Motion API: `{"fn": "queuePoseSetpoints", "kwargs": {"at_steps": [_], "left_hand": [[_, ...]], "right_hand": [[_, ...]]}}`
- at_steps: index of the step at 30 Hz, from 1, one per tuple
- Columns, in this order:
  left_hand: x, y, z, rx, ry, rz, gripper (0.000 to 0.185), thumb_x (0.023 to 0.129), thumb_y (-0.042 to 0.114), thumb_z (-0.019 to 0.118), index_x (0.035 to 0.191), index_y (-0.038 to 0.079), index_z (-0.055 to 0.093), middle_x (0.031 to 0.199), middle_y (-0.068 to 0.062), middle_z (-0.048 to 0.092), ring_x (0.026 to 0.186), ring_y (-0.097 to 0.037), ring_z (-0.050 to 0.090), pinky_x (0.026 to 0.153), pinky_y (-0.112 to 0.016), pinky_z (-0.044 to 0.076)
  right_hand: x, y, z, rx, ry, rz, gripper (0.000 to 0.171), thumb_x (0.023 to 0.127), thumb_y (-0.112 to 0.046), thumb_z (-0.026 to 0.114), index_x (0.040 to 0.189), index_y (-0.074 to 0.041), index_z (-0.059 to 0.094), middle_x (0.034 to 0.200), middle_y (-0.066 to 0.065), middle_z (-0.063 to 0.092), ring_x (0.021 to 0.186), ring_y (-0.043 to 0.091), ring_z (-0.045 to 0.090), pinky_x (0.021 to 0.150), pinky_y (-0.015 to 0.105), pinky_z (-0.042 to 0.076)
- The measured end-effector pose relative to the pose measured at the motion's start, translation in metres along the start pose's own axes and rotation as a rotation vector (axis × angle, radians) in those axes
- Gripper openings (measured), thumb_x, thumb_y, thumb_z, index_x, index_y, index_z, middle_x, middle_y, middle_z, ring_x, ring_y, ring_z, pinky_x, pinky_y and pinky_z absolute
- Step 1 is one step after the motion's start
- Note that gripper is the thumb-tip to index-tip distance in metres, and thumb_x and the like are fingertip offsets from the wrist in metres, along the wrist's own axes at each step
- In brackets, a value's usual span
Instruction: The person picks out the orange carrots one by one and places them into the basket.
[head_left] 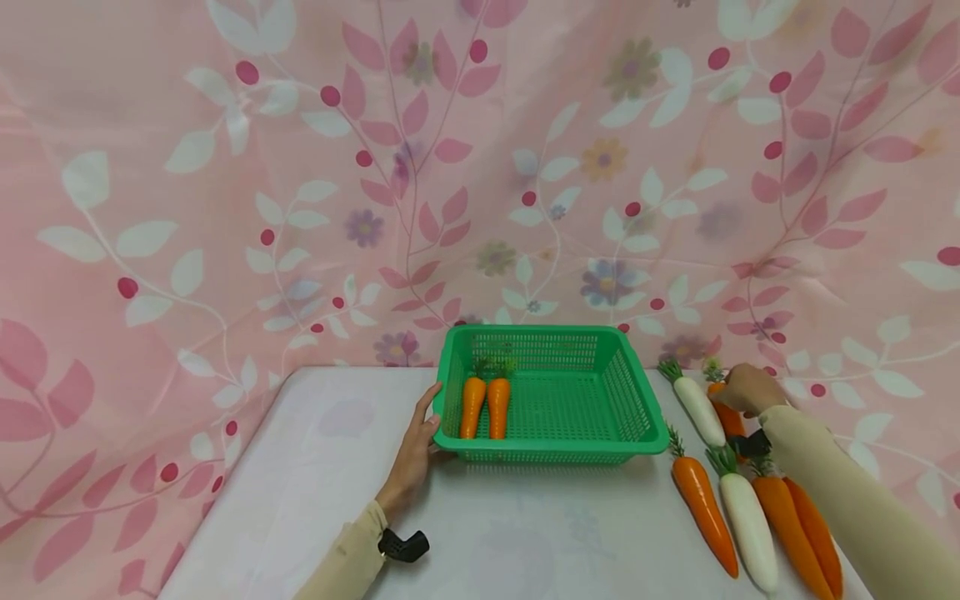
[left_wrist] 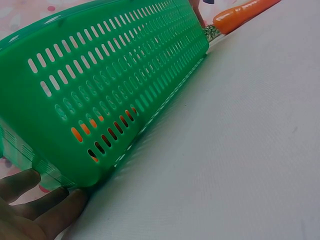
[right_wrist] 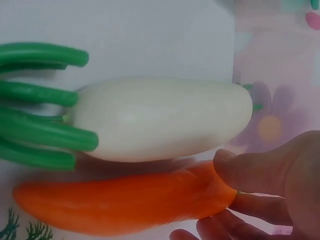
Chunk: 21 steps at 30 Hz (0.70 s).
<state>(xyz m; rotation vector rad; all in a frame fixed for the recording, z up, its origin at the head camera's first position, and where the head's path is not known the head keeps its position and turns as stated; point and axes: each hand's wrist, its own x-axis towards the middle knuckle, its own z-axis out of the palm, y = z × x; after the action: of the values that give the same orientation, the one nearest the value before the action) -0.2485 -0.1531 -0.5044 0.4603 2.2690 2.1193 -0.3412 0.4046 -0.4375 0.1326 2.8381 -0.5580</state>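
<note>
A green slotted basket stands on the white table with two orange carrots lying at its left side. My left hand rests against the basket's near left corner with straight fingers; in the left wrist view those fingers touch the basket wall. My right hand grips the leafy end of an orange carrot lying right of the basket. The right wrist view shows my thumb and fingers curled round this carrot, beside a white radish.
Right of the basket lie a white radish, an orange carrot, another white radish and two more carrots. A pink floral cloth hangs behind and around the table.
</note>
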Motion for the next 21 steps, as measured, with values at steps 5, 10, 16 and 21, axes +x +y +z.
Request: {"fn": "queuePoseSetpoints", "kwargs": {"at_steps": [5, 10, 16, 21], "left_hand": [[-0.002, 0.000, 0.000, -0.003, -0.009, 0.002, 0.051, 0.109, 0.025, 0.029, 0.159, 0.027, 0.017, 0.163, -0.006, 0.015, 0.129, -0.044, 0.047, 0.103, -0.048, 0.040], [0.000, -0.003, 0.000, -0.001, -0.002, -0.003, 0.051, 0.109, 0.025, 0.028, 0.159, 0.028, 0.017, 0.164, -0.004, 0.013, 0.134, -0.041, 0.041, 0.105, -0.051, 0.038], [0.007, -0.028, -0.002, 0.000, 0.022, 0.001, 0.049, 0.110, 0.028, 0.028, 0.157, 0.036, 0.019, 0.164, 0.000, 0.013, 0.136, -0.038, 0.040, 0.104, -0.055, 0.037], [0.009, -0.034, -0.003, 0.022, 0.033, 0.020, 0.048, 0.109, 0.034, 0.029, 0.156, 0.040, 0.020, 0.164, 0.002, 0.014, 0.137, -0.035, 0.039, 0.105, -0.055, 0.036]], "right_hand": [[-0.003, 0.006, 0.003, -0.022, 0.015, -0.017, 0.032, 0.086, -0.021, 0.065, 0.090, 0.010, 0.060, 0.077, 0.015, 0.057, 0.067, 0.029, 0.058, 0.059, 0.037, 0.054], [-0.004, 0.009, 0.005, -0.027, 0.035, -0.042, 0.023, 0.083, -0.013, 0.063, 0.088, 0.009, 0.060, 0.075, 0.014, 0.058, 0.064, 0.027, 0.058, 0.056, 0.034, 0.053], [-0.005, 0.010, 0.004, 0.019, 0.010, -0.023, 0.026, 0.083, -0.010, 0.060, 0.095, 0.013, 0.057, 0.077, 0.015, 0.056, 0.067, 0.028, 0.059, 0.061, 0.037, 0.057], [-0.003, 0.013, 0.003, 0.023, -0.002, -0.028, 0.044, 0.087, -0.013, 0.060, 0.113, 0.022, 0.053, 0.084, 0.021, 0.058, 0.071, 0.029, 0.060, 0.063, 0.038, 0.058]]}}
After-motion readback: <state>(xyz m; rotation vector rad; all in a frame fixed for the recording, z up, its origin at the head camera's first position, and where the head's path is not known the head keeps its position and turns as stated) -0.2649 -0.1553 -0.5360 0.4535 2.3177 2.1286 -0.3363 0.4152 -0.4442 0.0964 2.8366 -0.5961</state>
